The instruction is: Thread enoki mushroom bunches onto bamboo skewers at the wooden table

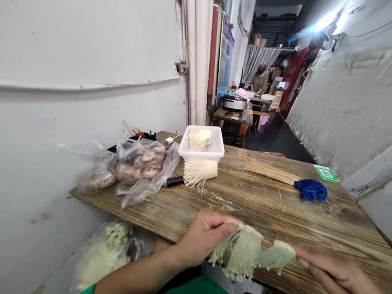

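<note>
My left hand [205, 236] is closed in a pinch on a clump of pale enoki mushrooms [245, 255] at the near edge of the wooden table [272, 207]. My right hand [344, 283] grips the right end of the same clump [277, 256], so the mushrooms hang spread between both hands. Farther back, another enoki bundle [200, 171] lies on the table. A white plastic tub [212, 150] behind it holds more enoki [199, 138].
Clear bags of brown mushrooms [136, 165] lie at the table's left, by the wall. A bundle of bamboo skewers [268, 171] with a blue cloth [310, 189] lies at the right. A bag of enoki [106, 253] sits below the table. A person sits far down the corridor.
</note>
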Demonstrator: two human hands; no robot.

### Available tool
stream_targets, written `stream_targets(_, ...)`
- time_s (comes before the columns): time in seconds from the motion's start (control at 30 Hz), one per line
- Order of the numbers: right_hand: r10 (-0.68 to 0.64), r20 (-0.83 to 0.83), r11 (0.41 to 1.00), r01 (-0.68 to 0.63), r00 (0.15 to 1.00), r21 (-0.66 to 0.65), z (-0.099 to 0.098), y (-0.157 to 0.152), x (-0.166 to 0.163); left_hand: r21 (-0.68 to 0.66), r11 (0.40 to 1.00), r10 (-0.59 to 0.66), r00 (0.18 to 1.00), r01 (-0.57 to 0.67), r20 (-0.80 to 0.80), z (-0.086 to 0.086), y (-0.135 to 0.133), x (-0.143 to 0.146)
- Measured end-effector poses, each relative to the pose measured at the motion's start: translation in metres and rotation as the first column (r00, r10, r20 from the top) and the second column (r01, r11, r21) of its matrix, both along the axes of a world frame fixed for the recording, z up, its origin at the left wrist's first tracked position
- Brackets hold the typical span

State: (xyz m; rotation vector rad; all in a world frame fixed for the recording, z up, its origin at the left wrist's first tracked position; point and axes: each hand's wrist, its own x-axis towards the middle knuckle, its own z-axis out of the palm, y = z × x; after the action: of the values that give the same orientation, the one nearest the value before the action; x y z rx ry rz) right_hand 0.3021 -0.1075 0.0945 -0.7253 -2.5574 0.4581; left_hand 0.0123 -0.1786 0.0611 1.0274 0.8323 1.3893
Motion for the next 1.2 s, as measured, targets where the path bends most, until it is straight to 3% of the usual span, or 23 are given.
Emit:
stream_targets(0.23,-0.022,0.016,0.995,0.023,1.000,-0.096,0.008,0.001,-0.010,-0.015,0.995,-0.097,0.995,0.096,-0.017,0.002,0.001,-0.001)
stream_targets(0.43,-0.039,0.009,0.997,0.040,0.999,-0.067,0.013,0.003,-0.007,-0.032,0.999,0.037,0.999,-0.037,0.014,0.002,0.003,-0.001)
stream_targets(0.8,-0.059,-0.003,0.997,0.058,0.998,-0.044,0.008,0.000,0.003,-0.082,0.995,0.067,0.984,-0.054,0.165,0.002,0.002,0.005)
stream_targets(1.2,-0.053,-0.025,0.994,0.050,0.998,-0.096,0.005,-0.001,0.000,-0.083,0.992,0.101,0.995,-0.100,0.016,0.002,0.003,0.004)
